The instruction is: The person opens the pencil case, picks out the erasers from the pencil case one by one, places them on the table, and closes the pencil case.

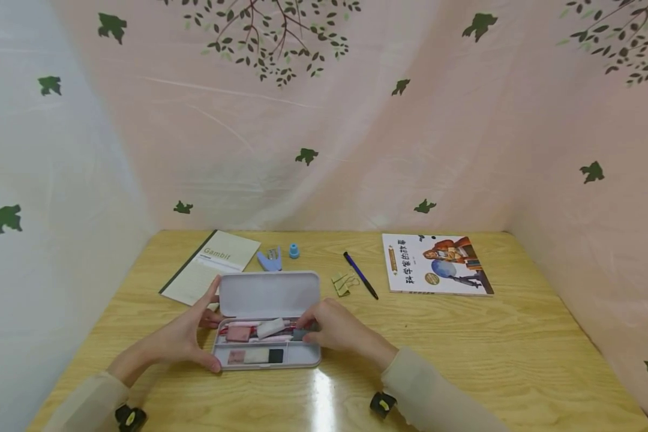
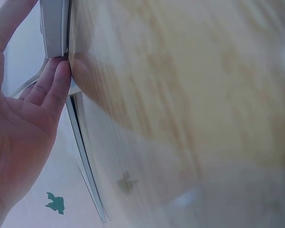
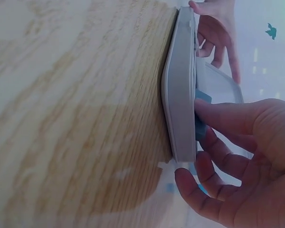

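An open white pencil case (image 1: 305, 358) lies on the table with its lid (image 1: 270, 294) raised at the back. My left hand (image 1: 180, 333) holds the case's left end, thumb at the front corner and index finger against the lid's edge. At the right end, my right hand (image 1: 332, 327) pinches a dark teal block (image 3: 201, 128) between thumb and fingers, at the case's rim; its exact kind cannot be told. Inside the case are a pink block (image 1: 239, 333), a white eraser (image 1: 271, 327), pens, and a pink, white and black bar (image 1: 256, 356) in the front compartment.
Behind the case lie a notebook (image 1: 210, 267), a light-blue stapler-like tool (image 1: 270, 260), a small blue sharpener-like item (image 1: 294, 251), gold binder clips (image 1: 344, 282) and a dark-blue pen (image 1: 360, 276). A picture book (image 1: 437, 264) lies at the back right. Printed curtains surround the table.
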`<state>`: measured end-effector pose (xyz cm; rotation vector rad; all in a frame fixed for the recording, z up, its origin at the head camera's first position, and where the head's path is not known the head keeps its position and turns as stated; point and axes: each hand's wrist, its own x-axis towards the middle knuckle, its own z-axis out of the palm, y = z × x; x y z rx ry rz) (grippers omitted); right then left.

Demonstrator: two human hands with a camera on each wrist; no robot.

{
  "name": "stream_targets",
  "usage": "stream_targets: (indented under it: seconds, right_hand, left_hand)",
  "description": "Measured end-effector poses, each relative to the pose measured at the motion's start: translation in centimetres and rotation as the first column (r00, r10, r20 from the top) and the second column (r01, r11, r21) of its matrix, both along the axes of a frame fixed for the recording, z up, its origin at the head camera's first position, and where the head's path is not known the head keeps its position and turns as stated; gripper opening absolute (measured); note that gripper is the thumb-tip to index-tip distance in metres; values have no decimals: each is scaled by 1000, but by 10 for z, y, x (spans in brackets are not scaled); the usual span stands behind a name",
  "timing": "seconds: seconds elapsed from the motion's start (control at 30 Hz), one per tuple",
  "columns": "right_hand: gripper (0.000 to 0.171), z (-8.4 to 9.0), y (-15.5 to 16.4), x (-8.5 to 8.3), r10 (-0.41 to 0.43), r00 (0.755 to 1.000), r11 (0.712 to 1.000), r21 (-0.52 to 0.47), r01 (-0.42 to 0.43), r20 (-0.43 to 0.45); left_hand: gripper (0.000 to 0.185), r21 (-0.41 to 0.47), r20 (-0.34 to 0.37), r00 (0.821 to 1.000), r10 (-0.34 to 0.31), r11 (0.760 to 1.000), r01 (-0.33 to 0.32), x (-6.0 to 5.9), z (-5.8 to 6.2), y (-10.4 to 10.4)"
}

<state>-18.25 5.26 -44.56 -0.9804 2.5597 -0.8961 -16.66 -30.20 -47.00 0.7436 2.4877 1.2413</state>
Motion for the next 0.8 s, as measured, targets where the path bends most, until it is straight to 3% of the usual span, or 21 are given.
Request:
stream_targets:
  seconds: [0.4,0.6,0.8]
  right_hand:
    - [18,8,21,-2,-23,993,980,-193,45,113]
    - [21,13,53,-5,-24,988,974,-221,57,150]
    - [23,10,89,-10,-58,982,978,-188,93,182]
  left_hand:
    - [150,0,1,1000,-5,1000,5,0,-2,-2]
    - [151,9,-8,1000,-10,1000,10,-1,-2,0]
    - [151,4,-3,1000,-4,1000,4,-1,-2,1]
